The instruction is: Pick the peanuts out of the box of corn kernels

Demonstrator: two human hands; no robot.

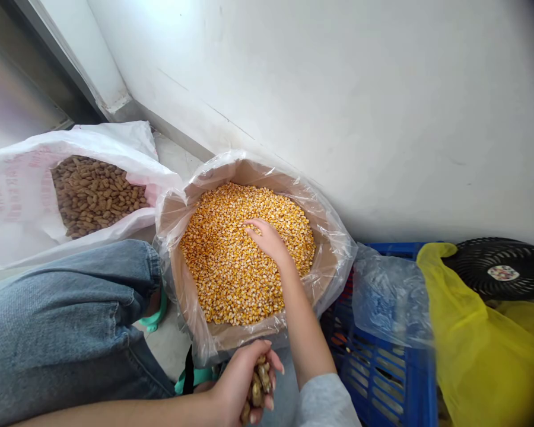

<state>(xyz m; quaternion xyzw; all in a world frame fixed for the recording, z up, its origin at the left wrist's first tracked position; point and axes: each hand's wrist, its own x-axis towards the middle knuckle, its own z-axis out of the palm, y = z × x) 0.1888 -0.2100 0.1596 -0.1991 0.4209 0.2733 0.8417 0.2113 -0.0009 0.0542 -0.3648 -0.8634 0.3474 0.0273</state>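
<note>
A: Left hand?
B: Closest to camera. Fingers curled and pressed together, gripping unshelled peanuts just in front of the box.

A: Right hand?
B: Open, no pinch. Palm down, fingers lightly spread, touching the corn kernels. Gray sleeve on that forearm.

A: Where's the corn?
B: Loose, filling a cardboard box lined with a clear plastic bag. Box is on the floor, just right of the denim-covered knee.

A: More peanuts?
B: Yes, a heap of peanuts in an open white sack, left of the box and touching its liner.

A: Right side?
B: Blue plastic crate, yellow plastic bag over it, black fan beyond. White wall behind everything.
</note>
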